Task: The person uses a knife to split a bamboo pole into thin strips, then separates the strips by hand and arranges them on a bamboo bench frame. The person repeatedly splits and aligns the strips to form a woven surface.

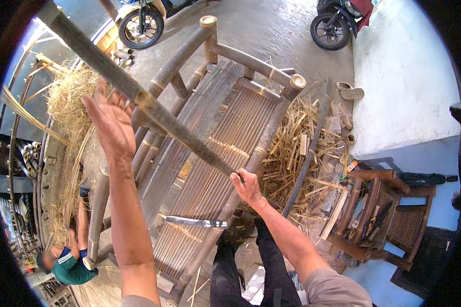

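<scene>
A long dark bamboo pole [187, 135] slants across the view from the upper left down to the middle. Its near end is gripped in the closed fingers of my right hand [248, 187]. Further up, my left hand [111, 120] is raised beside the pole with palm and fingers spread; whether the fingertips touch it I cannot tell. Beneath both hands stands a bamboo bench [269, 134] with a slatted seat. A large knife [194, 221] with a wide metal blade lies across the slats near my body.
Bamboo shavings [287, 148] and another pole [309, 153] lie right of the bench. A bamboo chair [381, 215] stands by the wall. Straw [71, 97] is heaped at left. A person in a green shirt [69, 266] sits lower left. Two motorbikes [141, 25] are parked at the back.
</scene>
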The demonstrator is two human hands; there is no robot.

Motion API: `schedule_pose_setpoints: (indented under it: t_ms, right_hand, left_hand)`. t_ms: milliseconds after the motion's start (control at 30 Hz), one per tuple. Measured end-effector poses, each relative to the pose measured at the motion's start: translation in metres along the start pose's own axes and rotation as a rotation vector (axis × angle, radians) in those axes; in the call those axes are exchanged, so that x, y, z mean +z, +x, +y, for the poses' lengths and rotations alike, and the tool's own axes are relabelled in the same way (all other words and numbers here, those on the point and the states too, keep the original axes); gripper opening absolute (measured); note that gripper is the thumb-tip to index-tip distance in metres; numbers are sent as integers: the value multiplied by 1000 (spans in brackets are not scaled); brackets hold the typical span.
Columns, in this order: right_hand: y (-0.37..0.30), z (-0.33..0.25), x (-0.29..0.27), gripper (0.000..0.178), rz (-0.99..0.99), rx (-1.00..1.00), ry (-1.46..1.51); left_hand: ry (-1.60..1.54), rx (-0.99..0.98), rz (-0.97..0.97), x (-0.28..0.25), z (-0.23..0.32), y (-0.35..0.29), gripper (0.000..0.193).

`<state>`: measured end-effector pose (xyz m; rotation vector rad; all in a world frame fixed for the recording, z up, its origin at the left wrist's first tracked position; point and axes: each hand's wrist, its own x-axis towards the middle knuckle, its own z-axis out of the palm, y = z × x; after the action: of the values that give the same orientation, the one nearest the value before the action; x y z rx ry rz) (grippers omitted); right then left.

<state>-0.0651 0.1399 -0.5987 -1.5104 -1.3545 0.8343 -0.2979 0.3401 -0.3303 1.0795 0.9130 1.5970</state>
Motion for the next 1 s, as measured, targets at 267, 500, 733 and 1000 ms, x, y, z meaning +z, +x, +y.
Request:
schedule_pose_setpoints:
  t_ms: [267, 500, 733, 1000]
  right_hand:
    - [-34, -8, 31, 50, -166, 149, 77]
    - [-40, -32, 17, 49, -415, 205, -204]
    - [114, -222, 32, 49, -169, -439, -191]
    - [198, -387, 71, 48, -561, -338, -17]
  left_hand:
    - [-14, 25, 123, 14, 25, -6, 34]
    - [72, -52, 174, -43, 25, -14, 34]
    - [41, -148, 36, -55, 45, -35, 39]
    - [95, -116, 41, -73, 51, -50, 40]
